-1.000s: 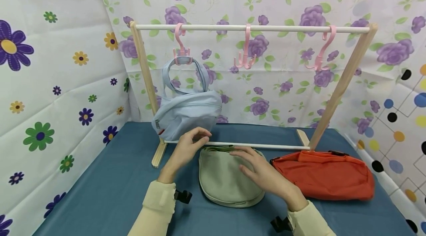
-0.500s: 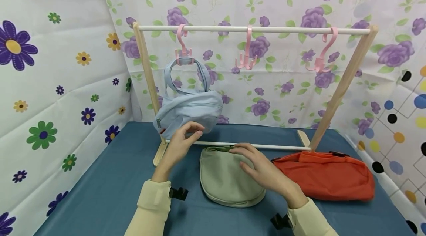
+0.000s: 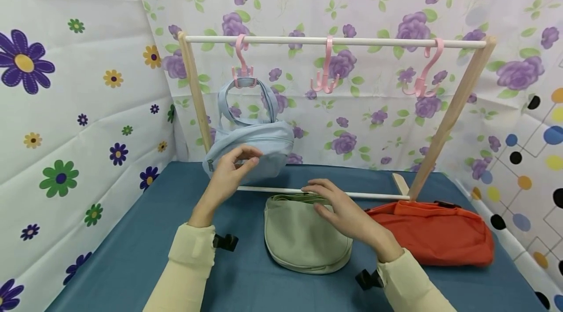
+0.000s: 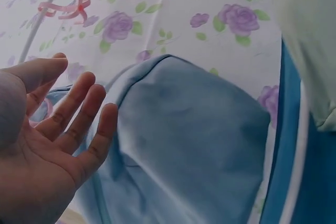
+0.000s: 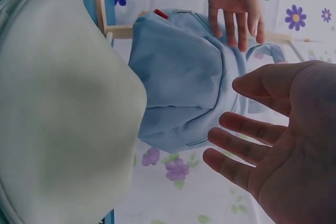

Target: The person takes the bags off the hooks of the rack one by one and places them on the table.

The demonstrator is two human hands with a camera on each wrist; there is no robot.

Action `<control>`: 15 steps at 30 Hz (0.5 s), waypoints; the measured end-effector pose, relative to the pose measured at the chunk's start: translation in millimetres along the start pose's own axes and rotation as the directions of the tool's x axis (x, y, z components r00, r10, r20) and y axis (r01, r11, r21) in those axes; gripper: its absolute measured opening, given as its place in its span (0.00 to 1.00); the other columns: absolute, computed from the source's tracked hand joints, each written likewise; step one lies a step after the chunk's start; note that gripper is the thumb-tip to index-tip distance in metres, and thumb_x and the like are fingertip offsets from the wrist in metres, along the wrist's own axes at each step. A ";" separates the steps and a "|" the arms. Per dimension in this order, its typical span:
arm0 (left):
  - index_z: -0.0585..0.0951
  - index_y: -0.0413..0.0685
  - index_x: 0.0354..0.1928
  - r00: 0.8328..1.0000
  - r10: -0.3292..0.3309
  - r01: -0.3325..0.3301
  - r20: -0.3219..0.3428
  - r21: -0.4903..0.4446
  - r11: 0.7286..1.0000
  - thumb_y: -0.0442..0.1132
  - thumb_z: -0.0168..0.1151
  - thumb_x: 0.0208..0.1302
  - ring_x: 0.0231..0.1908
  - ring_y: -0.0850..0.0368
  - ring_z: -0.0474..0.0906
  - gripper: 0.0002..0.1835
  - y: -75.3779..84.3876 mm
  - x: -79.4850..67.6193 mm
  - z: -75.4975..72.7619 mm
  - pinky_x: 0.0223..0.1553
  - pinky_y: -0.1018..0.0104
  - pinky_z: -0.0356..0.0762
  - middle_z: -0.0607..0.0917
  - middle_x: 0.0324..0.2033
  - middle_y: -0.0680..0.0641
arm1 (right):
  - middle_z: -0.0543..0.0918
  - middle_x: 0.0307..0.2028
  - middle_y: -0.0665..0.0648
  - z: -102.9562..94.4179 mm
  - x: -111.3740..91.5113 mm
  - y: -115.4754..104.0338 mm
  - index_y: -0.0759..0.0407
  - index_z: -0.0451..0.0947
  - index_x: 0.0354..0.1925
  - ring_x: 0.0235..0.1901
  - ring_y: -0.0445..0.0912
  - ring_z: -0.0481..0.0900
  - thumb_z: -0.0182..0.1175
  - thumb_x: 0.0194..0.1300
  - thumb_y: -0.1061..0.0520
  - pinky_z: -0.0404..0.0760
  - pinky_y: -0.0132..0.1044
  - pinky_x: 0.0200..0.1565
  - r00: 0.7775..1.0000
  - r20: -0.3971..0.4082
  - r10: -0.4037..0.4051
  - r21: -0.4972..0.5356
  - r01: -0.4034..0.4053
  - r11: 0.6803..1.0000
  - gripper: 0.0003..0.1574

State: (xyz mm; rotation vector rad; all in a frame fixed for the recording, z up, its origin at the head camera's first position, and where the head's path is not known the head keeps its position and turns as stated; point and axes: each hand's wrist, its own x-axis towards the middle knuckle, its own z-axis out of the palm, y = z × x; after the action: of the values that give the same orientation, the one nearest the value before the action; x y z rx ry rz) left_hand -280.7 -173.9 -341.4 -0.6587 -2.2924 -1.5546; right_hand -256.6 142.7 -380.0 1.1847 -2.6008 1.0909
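A light blue bag (image 3: 259,143) hangs by its handle from the left pink hook (image 3: 242,60) on the rack. My left hand (image 3: 230,170), fingers loosely bent and holding nothing, overlaps the bag's lower front in the head view; the left wrist view shows the bag (image 4: 189,129) beside its spread fingers. On the table, a sage green bag (image 3: 305,238) lies flat below the rack. Over its upper right part is my right hand (image 3: 340,211), fingers relaxed with nothing between them. The right wrist view has the green bag (image 5: 68,103) to the left of that hand (image 5: 278,135).
An orange-red bag (image 3: 435,234) lies at the right of the table. The rack's white top bar (image 3: 290,40) also bears a middle pink hook (image 3: 326,67) and a right pink hook (image 3: 425,70). A lower white bar (image 3: 281,189) runs behind the green bag.
My left hand has moved left and up, now farther over the blue bag's front. My right hand has shifted only slightly. The bags stay where they were.
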 end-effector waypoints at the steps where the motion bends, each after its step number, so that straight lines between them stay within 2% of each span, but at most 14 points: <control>1: 0.82 0.43 0.58 1.000 0.002 -0.002 -0.001 0.004 1.000 0.41 0.59 0.79 0.56 0.48 0.80 0.13 1.8 1.3 -2.6 0.59 0.46 0.78 0.83 0.55 0.42 | 0.67 0.73 0.58 -1.4 1.1 -0.6 0.50 0.73 0.71 0.72 0.56 0.68 0.60 0.77 0.64 0.76 0.57 0.63 1.000 -0.001 -0.004 0.001 0.004 1.000 0.28; 5: 0.81 0.42 0.59 1.000 0.018 -0.018 -0.013 0.017 1.000 0.41 0.58 0.80 0.55 0.51 0.79 0.14 8.7 8.1 -15.4 0.57 0.54 0.79 0.83 0.56 0.42 | 0.66 0.73 0.57 -7.8 6.2 -2.4 0.50 0.72 0.72 0.72 0.56 0.67 0.58 0.78 0.62 0.76 0.58 0.62 1.000 0.000 -0.003 0.000 0.003 1.000 0.27; 9: 0.80 0.38 0.59 0.995 0.079 -0.078 -0.056 0.025 0.997 0.38 0.57 0.80 0.53 0.55 0.79 0.14 22.1 17.1 -29.3 0.54 0.65 0.78 0.83 0.56 0.39 | 0.66 0.74 0.57 -16.4 13.5 -3.9 0.49 0.72 0.72 0.73 0.57 0.66 0.58 0.79 0.61 0.76 0.59 0.62 1.000 -0.002 0.016 -0.007 -0.016 1.000 0.27; 15: 0.81 0.36 0.57 0.973 0.183 -0.176 -0.139 0.058 0.983 0.35 0.57 0.79 0.51 0.60 0.77 0.12 37.8 33.8 -45.6 0.49 0.69 0.77 0.83 0.55 0.40 | 0.67 0.73 0.57 -26.6 25.5 -6.2 0.49 0.72 0.72 0.74 0.57 0.65 0.58 0.78 0.62 0.71 0.61 0.67 1.000 -0.009 0.018 -0.004 -0.018 1.000 0.28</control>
State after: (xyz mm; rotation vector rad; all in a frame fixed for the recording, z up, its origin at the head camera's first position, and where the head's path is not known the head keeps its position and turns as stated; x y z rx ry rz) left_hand -290.4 -197.5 -278.2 -0.6975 -2.0941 -1.4154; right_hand -275.6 140.9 -347.8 1.1547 -2.6107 1.0912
